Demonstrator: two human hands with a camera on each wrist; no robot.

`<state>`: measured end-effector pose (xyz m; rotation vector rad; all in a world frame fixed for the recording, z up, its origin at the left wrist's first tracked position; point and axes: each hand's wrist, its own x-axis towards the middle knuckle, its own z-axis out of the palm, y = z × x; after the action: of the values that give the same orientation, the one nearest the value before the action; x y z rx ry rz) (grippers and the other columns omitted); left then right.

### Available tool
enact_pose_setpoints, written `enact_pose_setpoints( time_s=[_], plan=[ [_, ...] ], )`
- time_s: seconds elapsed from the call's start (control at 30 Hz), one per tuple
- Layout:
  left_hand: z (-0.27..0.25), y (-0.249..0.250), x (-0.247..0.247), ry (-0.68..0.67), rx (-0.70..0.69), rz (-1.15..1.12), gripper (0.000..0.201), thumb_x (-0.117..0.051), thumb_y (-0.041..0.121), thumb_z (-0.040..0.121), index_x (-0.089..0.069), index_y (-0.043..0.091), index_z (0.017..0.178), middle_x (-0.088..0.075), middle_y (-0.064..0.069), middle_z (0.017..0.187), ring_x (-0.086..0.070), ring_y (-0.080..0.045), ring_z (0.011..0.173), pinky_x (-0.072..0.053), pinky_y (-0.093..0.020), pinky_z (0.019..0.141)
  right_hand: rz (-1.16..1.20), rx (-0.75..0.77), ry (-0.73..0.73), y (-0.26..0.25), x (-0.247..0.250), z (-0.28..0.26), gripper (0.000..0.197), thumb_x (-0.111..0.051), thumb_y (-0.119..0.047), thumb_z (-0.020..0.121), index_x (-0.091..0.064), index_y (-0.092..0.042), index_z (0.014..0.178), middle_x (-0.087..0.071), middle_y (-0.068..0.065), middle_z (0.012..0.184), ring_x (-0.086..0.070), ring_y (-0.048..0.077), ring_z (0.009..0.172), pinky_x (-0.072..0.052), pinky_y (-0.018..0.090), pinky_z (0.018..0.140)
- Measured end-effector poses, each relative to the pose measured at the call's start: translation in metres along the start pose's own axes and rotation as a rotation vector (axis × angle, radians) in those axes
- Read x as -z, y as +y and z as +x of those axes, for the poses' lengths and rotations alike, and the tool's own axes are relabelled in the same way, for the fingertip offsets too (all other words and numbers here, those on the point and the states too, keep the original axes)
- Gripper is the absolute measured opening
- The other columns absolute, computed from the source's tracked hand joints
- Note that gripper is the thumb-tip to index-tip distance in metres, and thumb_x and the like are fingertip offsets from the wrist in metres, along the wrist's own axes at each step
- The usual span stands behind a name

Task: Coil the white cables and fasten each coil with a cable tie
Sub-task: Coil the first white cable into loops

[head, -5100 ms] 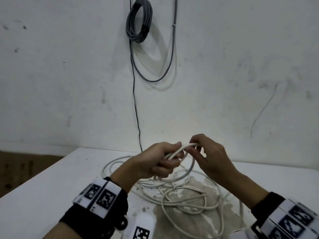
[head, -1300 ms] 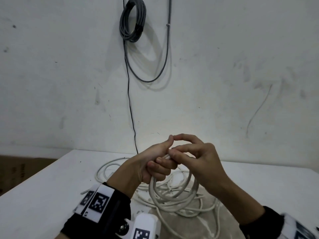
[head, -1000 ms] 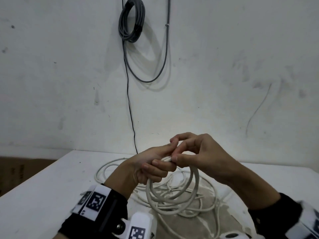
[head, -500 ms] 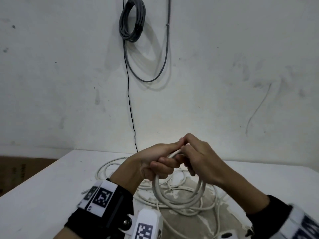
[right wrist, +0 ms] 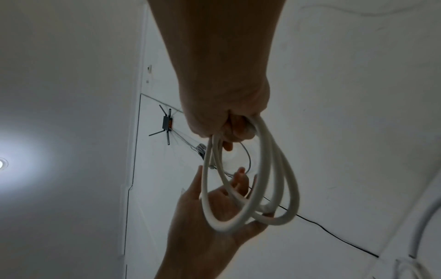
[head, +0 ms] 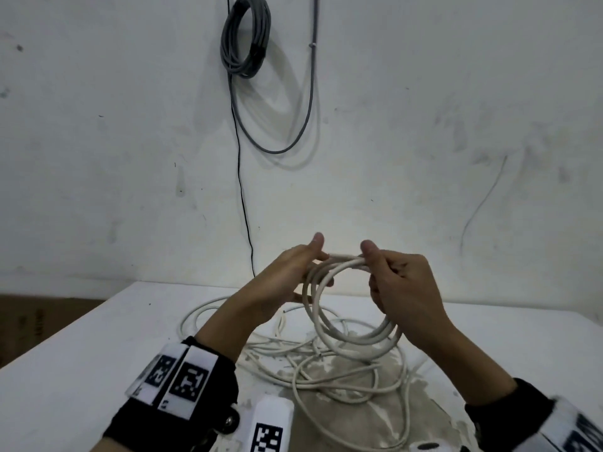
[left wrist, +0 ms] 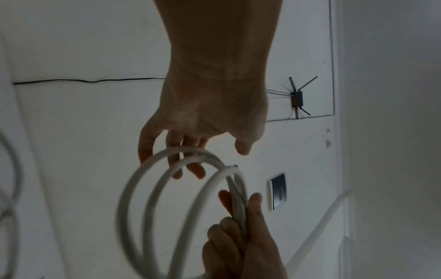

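Observation:
A small coil of white cable [head: 350,349] hangs in the air above the table. My right hand [head: 401,288] grips its top strands, with the cable's cut end poking left past the thumb. In the right wrist view the same coil [right wrist: 262,179] dangles from my right hand [right wrist: 226,120]. My left hand [head: 287,275] is held flat, fingers straight, at the coil's left side; I cannot tell whether it touches. In the left wrist view my left hand's fingers [left wrist: 171,151] lie just behind the coil [left wrist: 148,198]. A heap of loose white cable [head: 287,349] lies on the table below. No cable tie is in view.
The white table [head: 81,370] has a worn grey patch [head: 375,425] under the loose cable. A grey cable coil [head: 246,37] hangs on the wall behind, with a thin black wire [head: 243,197] running down to the table's back edge. Cardboard [head: 32,314] lies at the far left.
My left hand has let go of the coil and flattened out. The hands have drawn apart, and the coil now hangs from my right hand alone.

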<state>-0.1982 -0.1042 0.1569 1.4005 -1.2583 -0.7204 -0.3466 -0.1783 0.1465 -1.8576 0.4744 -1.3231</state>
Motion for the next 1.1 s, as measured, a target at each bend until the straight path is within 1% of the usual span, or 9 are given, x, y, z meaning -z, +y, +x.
enact_pose_setpoints(
  time_s=[0.1, 0.27, 0.43, 0.53, 0.67, 0.73, 0.9, 1.03, 1.1],
  plan=[
    [-0.007, -0.011, -0.011, 0.064, 0.027, -0.212, 0.053, -0.032, 0.056, 0.089, -0.06, 0.013, 0.097, -0.065, -0.006, 0.089, -0.064, -0.021, 0.089, -0.053, -0.039, 0.077, 0.085, -0.048, 0.128, 0.006, 0.0, 0.001, 0.039, -0.051, -0.033, 0.093, -0.07, -0.01, 0.067, -0.03, 0.007, 0.045, -0.027, 0.016, 0.038, -0.026, 0.02, 0.037],
    [-0.009, -0.027, -0.032, 0.134, -0.176, -0.257, 0.045, -0.051, 0.04, 0.084, -0.051, 0.007, 0.115, -0.051, -0.003, 0.08, -0.048, -0.007, 0.05, -0.054, -0.029, 0.057, 0.012, -0.067, 0.175, 0.016, -0.005, 0.0, 0.046, -0.049, -0.036, 0.094, -0.066, 0.002, 0.074, -0.033, 0.011, 0.05, -0.032, 0.018, 0.042, -0.03, 0.025, 0.042],
    [-0.011, -0.033, -0.039, 0.15, -0.182, -0.351, 0.024, -0.04, 0.023, 0.099, -0.053, 0.004, 0.09, -0.032, 0.006, 0.052, -0.035, -0.006, 0.035, -0.047, -0.026, 0.047, -0.153, -0.054, 0.057, 0.026, -0.001, 0.0, 0.041, -0.042, -0.034, 0.097, -0.058, -0.013, 0.066, -0.042, -0.002, 0.048, -0.042, 0.01, 0.038, -0.039, 0.031, 0.049],
    [-0.013, -0.034, -0.041, 0.095, -0.1, -0.497, 0.027, -0.038, 0.027, 0.099, -0.043, 0.007, 0.081, -0.026, 0.009, 0.047, -0.022, -0.004, 0.033, -0.03, -0.015, 0.036, -0.317, 0.083, 0.047, 0.031, 0.0, -0.005, 0.036, -0.039, -0.028, 0.098, -0.052, -0.024, 0.065, -0.048, -0.005, 0.052, -0.046, 0.007, 0.044, -0.039, 0.02, 0.052],
    [-0.012, -0.034, -0.039, 0.076, -0.038, -0.543, 0.037, -0.035, 0.035, 0.099, -0.038, 0.014, 0.068, -0.019, 0.007, 0.049, -0.015, -0.004, 0.034, -0.018, -0.011, 0.035, -0.314, 0.227, -0.039, 0.031, -0.002, -0.012, 0.019, -0.049, -0.022, 0.095, -0.064, -0.022, 0.105, -0.055, -0.013, 0.06, -0.05, -0.002, 0.055, -0.036, 0.007, 0.055],
    [-0.012, -0.032, -0.037, 0.064, -0.013, -0.502, 0.04, -0.034, 0.037, 0.099, -0.036, 0.016, 0.065, -0.017, 0.004, 0.052, -0.015, -0.005, 0.035, -0.019, -0.011, 0.036, -0.35, 0.251, -0.094, 0.033, 0.001, -0.01, 0.017, -0.05, -0.022, 0.094, -0.065, -0.022, 0.103, -0.051, -0.006, 0.057, -0.043, 0.006, 0.048, -0.033, 0.011, 0.051],
    [-0.014, -0.028, -0.029, 0.05, -0.011, -0.401, 0.038, -0.036, 0.034, 0.099, -0.044, 0.012, 0.07, -0.019, 0.006, 0.05, -0.016, -0.006, 0.035, -0.02, -0.015, 0.038, -0.363, 0.235, -0.197, 0.034, 0.007, -0.006, 0.016, -0.051, -0.024, 0.095, -0.065, -0.019, 0.098, -0.04, -0.008, 0.05, -0.034, 0.009, 0.043, -0.028, 0.016, 0.047],
    [-0.015, -0.03, -0.029, 0.013, -0.015, -0.258, 0.038, -0.034, 0.035, 0.1, -0.043, 0.01, 0.072, -0.023, 0.005, 0.051, -0.019, -0.007, 0.037, -0.026, -0.017, 0.037, -0.39, 0.168, -0.319, 0.035, 0.016, -0.004, 0.02, -0.051, -0.025, 0.094, -0.063, -0.01, 0.09, -0.04, -0.009, 0.045, -0.036, 0.009, 0.04, -0.037, 0.024, 0.045],
    [-0.017, -0.034, -0.033, 0.009, -0.041, -0.129, 0.03, -0.033, 0.035, 0.1, -0.05, 0.01, 0.097, -0.042, -0.001, 0.064, -0.027, -0.006, 0.038, -0.033, -0.019, 0.04, -0.419, 0.153, -0.329, 0.036, 0.02, -0.007, 0.024, -0.051, -0.025, 0.095, -0.064, -0.006, 0.09, -0.042, -0.008, 0.044, -0.037, 0.009, 0.041, -0.039, 0.026, 0.047]
  ],
)
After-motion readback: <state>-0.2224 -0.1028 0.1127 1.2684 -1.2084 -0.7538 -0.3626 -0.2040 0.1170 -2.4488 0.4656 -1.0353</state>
